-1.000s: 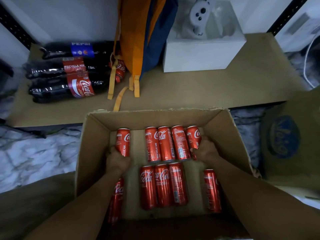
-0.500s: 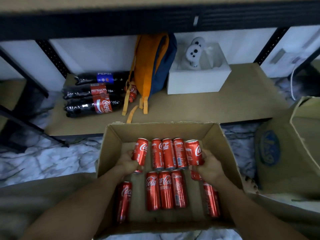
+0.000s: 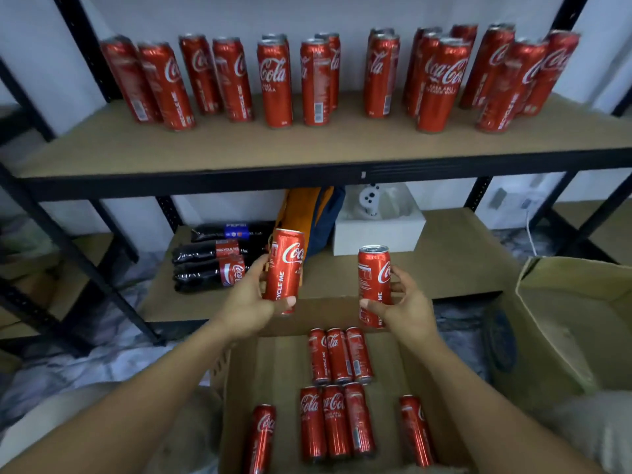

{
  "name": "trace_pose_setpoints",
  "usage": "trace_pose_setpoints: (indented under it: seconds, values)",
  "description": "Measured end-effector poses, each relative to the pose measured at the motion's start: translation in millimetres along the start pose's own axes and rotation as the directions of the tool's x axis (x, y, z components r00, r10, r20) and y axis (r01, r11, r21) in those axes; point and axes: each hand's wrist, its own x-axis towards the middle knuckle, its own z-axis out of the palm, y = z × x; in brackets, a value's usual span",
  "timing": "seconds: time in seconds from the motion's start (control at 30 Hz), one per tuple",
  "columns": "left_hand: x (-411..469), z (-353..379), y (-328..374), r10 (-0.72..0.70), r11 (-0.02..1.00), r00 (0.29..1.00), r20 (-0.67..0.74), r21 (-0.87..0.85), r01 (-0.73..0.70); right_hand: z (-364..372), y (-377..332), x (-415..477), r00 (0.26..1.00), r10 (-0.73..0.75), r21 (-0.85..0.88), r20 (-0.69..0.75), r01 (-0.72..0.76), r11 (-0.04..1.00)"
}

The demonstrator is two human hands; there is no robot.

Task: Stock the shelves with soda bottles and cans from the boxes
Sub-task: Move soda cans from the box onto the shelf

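The upper shelf (image 3: pixel 239 148) carries most of the finished work: a long row of upright red cans (image 3: pixel 277 83) runs nearly from post to post, two deep in places, with the front of the board bare. The lower shelf (image 3: pixel 444 268) holds a few dark soda bottles (image 3: pixel 212 265) lying on their sides at its left end, beside an orange backpack (image 3: pixel 301 213) and a white box (image 3: pixel 379 230). A second cardboard box (image 3: pixel 564 323) stands open on the right; I cannot tell what is in it.

The open box (image 3: pixel 273 378) below the hands is well down but not emptied. Eight cans (image 3: pixel 337 422) lie flat on its floor, in two groups of three with one loose on each side.

Two more are on their way. The left hand (image 3: pixel 249 302) is wrapped round one can (image 3: pixel 285 270), thumb across the front, and the right hand (image 3: pixel 407 302) grips another can (image 3: pixel 374 285) the same way, both upright in the air above the box's far edge and below the upper shelf.

By my reckoning the job is past halfway on cans — these two want setting down, then roughly four more two-handed trips.
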Motion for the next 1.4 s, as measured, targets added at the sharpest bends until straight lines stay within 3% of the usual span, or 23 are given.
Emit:
trace_pose_setpoints:
  seconds: [0.1,0.33,0.7,1.23,1.33,1.4]
  values:
    - [-19.8,-20.0,19.8,0.078,0.994,0.992,-0.103,-0.068,-0.085,-3.2,-38.8,-1.5,0.996,-0.087,0.002,0.003,0.087,0.996]
    - [-38.5,-55.8,19.4,0.072,0.975,0.953,-0.294,-0.180,-0.129,-6.0,-119.9,10.2,0.973,-0.228,-0.017,-0.029,0.228,0.974]
    - [-32.6,-81.4,21.9,0.138,0.976,0.923,-0.360,-0.109,-0.189,45.1,-256.4,93.6,0.881,-0.474,-0.022,0.004,0.474,0.880]
    - [-8.3,-122.4,4.0,0.142,0.978,0.890,-0.433,-0.079,-0.195,137.8,-275.9,175.7,0.903,-0.430,0.000,0.011,0.430,0.903]
    - [-8.5,-119.8,9.0,0.141,0.983,0.890,-0.433,-0.044,-0.177,130.2,-277.9,178.4,0.896,-0.438,-0.084,0.077,0.444,0.892]
    - [-8.0,-118.3,10.1,0.132,0.986,0.888,-0.441,-0.032,-0.163,118.2,-273.6,180.9,0.886,-0.437,-0.258,0.156,0.464,0.847]
